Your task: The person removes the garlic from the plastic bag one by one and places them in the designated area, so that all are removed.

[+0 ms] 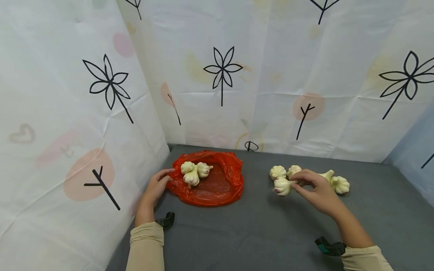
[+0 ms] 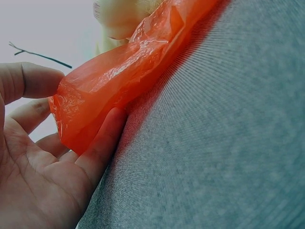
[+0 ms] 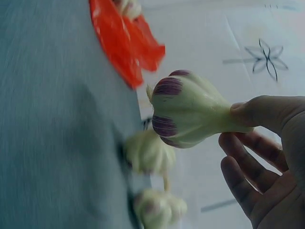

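A red plastic bag (image 1: pixel 217 188) lies open on the grey table (image 1: pixel 257 233) with three garlic bulbs (image 1: pixel 193 172) in it. My left hand (image 1: pixel 165 177) pinches the bag's left rim; in the left wrist view the bag's edge (image 2: pixel 119 71) sits between thumb and fingers (image 2: pixel 102 143). My right hand (image 1: pixel 297 184) pinches a purple-streaked garlic bulb (image 1: pixel 282 186) by its stem, lifted just off the table. In the right wrist view that bulb (image 3: pixel 190 114) hangs from my right hand (image 3: pixel 233 129).
Several more garlic bulbs lie loose around my right hand: two behind it (image 1: pixel 278 172) and two to its right (image 1: pixel 340 184). White printed sheets (image 1: pixel 271 75) wall in the table at the left and back.
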`<control>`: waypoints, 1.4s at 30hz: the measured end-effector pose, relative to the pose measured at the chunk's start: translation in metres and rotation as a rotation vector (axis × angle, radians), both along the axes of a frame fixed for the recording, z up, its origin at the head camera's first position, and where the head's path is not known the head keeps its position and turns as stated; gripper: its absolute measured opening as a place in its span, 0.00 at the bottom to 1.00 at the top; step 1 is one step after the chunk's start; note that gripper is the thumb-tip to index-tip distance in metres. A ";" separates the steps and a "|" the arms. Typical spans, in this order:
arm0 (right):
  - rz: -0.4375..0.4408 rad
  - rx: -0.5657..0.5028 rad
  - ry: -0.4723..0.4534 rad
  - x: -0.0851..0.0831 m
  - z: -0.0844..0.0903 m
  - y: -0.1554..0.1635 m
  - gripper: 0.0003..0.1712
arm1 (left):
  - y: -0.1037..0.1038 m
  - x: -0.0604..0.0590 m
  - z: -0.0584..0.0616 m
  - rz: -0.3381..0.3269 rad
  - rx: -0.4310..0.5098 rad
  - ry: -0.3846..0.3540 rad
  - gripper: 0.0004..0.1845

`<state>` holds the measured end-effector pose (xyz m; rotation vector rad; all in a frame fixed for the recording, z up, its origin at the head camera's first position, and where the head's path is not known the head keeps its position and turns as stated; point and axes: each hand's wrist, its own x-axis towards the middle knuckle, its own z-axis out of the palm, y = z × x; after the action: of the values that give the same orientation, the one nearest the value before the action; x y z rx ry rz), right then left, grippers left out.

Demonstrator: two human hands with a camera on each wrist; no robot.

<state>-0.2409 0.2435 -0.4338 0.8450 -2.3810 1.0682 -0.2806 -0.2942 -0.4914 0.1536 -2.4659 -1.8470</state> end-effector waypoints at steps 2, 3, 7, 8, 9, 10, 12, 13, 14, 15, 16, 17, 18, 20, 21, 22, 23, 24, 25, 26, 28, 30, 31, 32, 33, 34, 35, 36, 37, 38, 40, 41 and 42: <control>-0.029 0.009 -0.016 0.003 0.000 0.012 0.19 | 0.000 0.000 -0.001 -0.001 0.001 0.000 0.21; -0.047 0.013 -0.028 0.004 0.000 0.017 0.18 | 0.000 0.000 -0.001 -0.002 0.002 0.001 0.21; -0.123 0.026 -0.059 0.009 0.005 0.041 0.16 | 0.001 -0.001 -0.002 -0.003 0.012 0.008 0.21; -0.140 0.033 -0.063 0.009 0.006 0.047 0.16 | 0.001 -0.001 -0.002 -0.004 0.011 0.010 0.21; -0.157 0.042 -0.071 0.010 0.008 0.053 0.15 | 0.000 -0.001 -0.002 -0.007 0.011 0.011 0.21; -0.173 0.052 -0.074 0.011 0.009 0.059 0.15 | 0.000 0.000 -0.002 -0.008 0.012 0.010 0.21; -0.192 0.064 -0.083 0.012 0.012 0.070 0.14 | 0.000 0.000 -0.003 -0.008 0.009 0.008 0.22; -0.202 0.071 -0.089 0.013 0.012 0.076 0.14 | 0.000 0.000 -0.003 -0.008 0.007 0.007 0.22; -0.218 0.081 -0.094 0.014 0.013 0.082 0.14 | 0.000 0.000 -0.003 -0.008 0.007 0.004 0.22; -0.230 0.082 -0.105 0.015 0.014 0.088 0.14 | 0.000 0.000 -0.003 -0.009 0.008 0.002 0.22; -0.246 0.083 -0.117 0.016 0.013 0.094 0.14 | 0.000 0.000 -0.003 -0.007 0.009 0.002 0.22; -0.259 0.082 -0.137 0.016 0.013 0.100 0.14 | 0.000 -0.001 -0.003 -0.005 0.009 0.002 0.22; -0.273 0.083 -0.161 0.017 0.013 0.106 0.15 | 0.000 -0.001 -0.004 -0.009 0.007 0.006 0.22; -0.307 0.092 -0.218 0.017 0.011 0.117 0.16 | 0.000 -0.001 -0.004 -0.010 0.009 0.009 0.22; -0.320 0.096 -0.249 0.017 0.009 0.122 0.16 | -0.001 -0.001 -0.004 -0.010 0.010 0.011 0.22; -0.336 0.101 -0.279 0.018 0.008 0.127 0.17 | -0.001 -0.002 -0.005 -0.010 0.011 0.010 0.22; -0.349 0.107 -0.305 0.018 0.006 0.131 0.17 | -0.001 -0.002 -0.005 -0.011 0.010 0.009 0.22; -0.362 0.113 -0.324 0.018 0.005 0.135 0.18 | -0.002 -0.002 -0.006 -0.014 0.008 0.008 0.22; -0.371 0.119 -0.343 0.019 0.004 0.139 0.19 | -0.002 -0.002 -0.006 -0.011 0.008 0.004 0.22; -0.379 0.122 -0.356 0.019 0.003 0.142 0.19 | -0.002 -0.002 -0.006 -0.009 0.005 0.002 0.22; -0.391 0.125 -0.375 0.019 0.002 0.146 0.20 | -0.002 -0.003 -0.006 -0.008 -0.002 0.003 0.22; -0.392 0.126 -0.381 0.020 0.001 0.149 0.20 | -0.002 -0.002 -0.005 -0.008 -0.006 0.008 0.22; -0.391 0.126 -0.385 0.020 0.001 0.151 0.20 | -0.001 -0.002 -0.005 -0.007 -0.005 0.010 0.22; -0.391 0.126 -0.389 0.020 0.001 0.152 0.21 | -0.001 -0.002 -0.004 -0.008 -0.003 0.011 0.21; -0.391 0.127 -0.392 0.020 0.000 0.152 0.21 | -0.001 -0.002 -0.004 -0.007 0.000 0.011 0.21; -0.395 0.130 -0.395 0.020 0.000 0.153 0.21 | -0.001 -0.002 -0.004 -0.009 0.004 0.010 0.21; -0.399 0.135 -0.401 0.020 -0.002 0.154 0.21 | -0.001 -0.001 -0.003 -0.011 0.007 0.009 0.21; -0.405 0.139 -0.411 0.021 -0.003 0.155 0.22 | -0.001 -0.001 -0.003 -0.015 0.005 0.004 0.22; -0.412 0.143 -0.423 0.021 -0.004 0.155 0.23 | 0.000 -0.001 -0.002 -0.016 0.003 -0.001 0.22; -0.420 0.148 -0.433 0.021 -0.006 0.156 0.23 | 0.000 0.000 -0.001 -0.018 0.005 -0.009 0.22; -0.436 0.160 -0.452 0.022 -0.008 0.157 0.24 | 0.001 0.002 0.003 -0.023 0.013 -0.025 0.22; -0.440 0.164 -0.462 0.022 -0.009 0.158 0.25 | 0.003 0.004 0.006 -0.026 0.022 -0.033 0.23; -0.441 0.167 -0.470 0.022 -0.010 0.158 0.25 | 0.004 0.005 0.009 -0.032 0.028 -0.040 0.23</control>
<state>-0.2191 0.4018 -0.4441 0.0893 -2.8842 0.9687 -0.2753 -0.2904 -0.4820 0.1543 -2.4839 -1.9098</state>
